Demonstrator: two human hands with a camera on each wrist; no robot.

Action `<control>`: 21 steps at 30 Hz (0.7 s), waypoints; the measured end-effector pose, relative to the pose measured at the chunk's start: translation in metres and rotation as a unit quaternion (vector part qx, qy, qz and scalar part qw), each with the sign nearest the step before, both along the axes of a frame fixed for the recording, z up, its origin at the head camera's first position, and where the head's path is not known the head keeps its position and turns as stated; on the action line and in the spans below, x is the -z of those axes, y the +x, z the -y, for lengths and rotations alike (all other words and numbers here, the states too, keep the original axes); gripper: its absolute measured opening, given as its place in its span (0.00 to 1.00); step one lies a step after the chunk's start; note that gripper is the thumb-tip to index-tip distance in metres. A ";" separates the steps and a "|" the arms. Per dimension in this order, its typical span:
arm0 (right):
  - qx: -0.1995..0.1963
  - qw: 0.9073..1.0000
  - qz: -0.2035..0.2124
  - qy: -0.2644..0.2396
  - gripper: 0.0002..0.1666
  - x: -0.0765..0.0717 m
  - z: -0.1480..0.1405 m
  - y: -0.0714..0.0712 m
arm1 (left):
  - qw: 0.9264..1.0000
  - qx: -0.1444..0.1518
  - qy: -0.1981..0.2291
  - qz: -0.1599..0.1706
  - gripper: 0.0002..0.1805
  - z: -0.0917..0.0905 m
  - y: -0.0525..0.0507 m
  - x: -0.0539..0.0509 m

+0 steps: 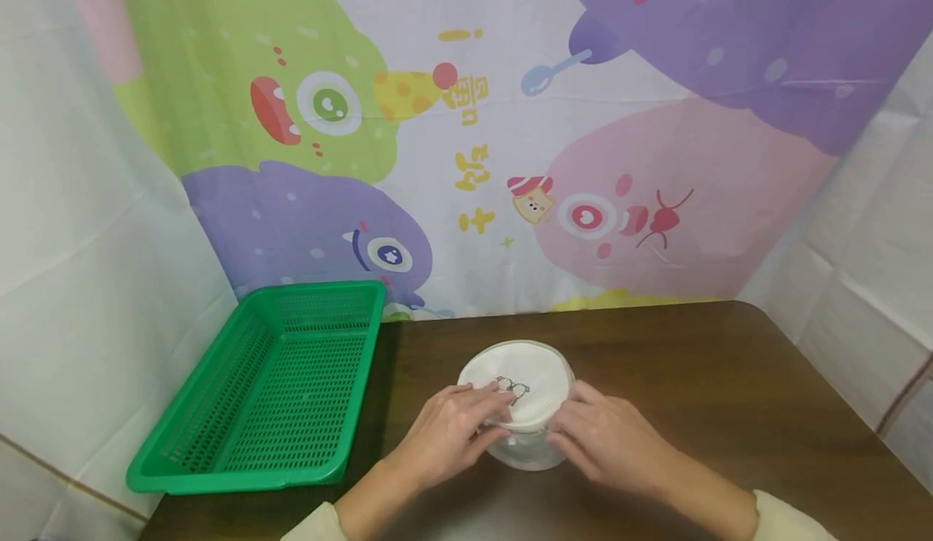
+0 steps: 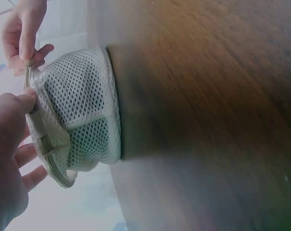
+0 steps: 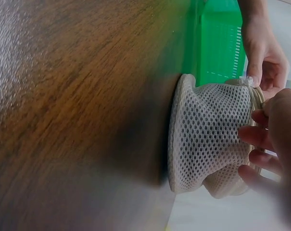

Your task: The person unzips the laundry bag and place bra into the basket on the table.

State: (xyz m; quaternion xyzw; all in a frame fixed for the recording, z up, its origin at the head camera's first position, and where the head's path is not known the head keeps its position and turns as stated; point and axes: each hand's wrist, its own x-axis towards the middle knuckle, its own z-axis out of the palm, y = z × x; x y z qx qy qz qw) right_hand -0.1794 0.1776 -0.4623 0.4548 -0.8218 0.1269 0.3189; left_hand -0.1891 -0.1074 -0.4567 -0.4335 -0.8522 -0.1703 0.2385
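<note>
A round white mesh bag [image 1: 535,371] with a small drawing on its lid stands on the table. The left hand [image 1: 455,428] pinches its top rim at the near left, some fingers lying over the lid. At the near right of the rim, the right hand [image 1: 608,436] holds the edge between thumb and fingers. In the left wrist view the mesh side [image 2: 78,91] sags a little, with a zipper along the rim by the left thumb. The right wrist view shows the right hand's fingertips [image 3: 256,137] on the rim.
A green plastic basket [image 1: 357,395] stands at the left of the brown wooden table [image 1: 670,363]. Behind the table hangs a cloth [image 1: 474,266] printed with cartoon figures; white sheets hang at both sides.
</note>
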 end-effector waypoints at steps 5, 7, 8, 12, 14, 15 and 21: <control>-0.011 1.000 -0.009 -0.004 0.16 0.000 0.001 -0.001 | 1.000 0.000 0.002 0.001 0.11 0.001 -0.001 0.001; -0.013 1.000 -0.012 -0.003 0.17 0.000 0.001 -0.001 | 1.000 0.001 0.003 0.001 0.11 0.001 0.000 0.001; -0.014 1.000 -0.012 -0.003 0.18 0.001 0.001 0.000 | 1.000 0.001 0.003 0.000 0.11 0.001 0.000 0.001; -0.018 1.000 -0.011 -0.003 0.18 0.000 0.003 0.000 | 1.000 0.002 0.005 0.002 0.11 0.000 0.000 0.002; -0.022 1.000 -0.015 -0.004 0.20 0.000 0.004 0.001 | 1.000 0.005 0.005 0.001 0.12 -0.001 0.000 0.002; -0.025 1.000 -0.016 -0.005 0.21 -0.001 0.005 0.001 | 1.000 0.006 0.005 0.000 0.12 -0.002 0.000 0.003; -0.030 0.999 -0.027 -0.007 0.25 -0.002 0.010 0.002 | 1.000 0.011 0.001 -0.012 0.13 -0.007 0.000 0.002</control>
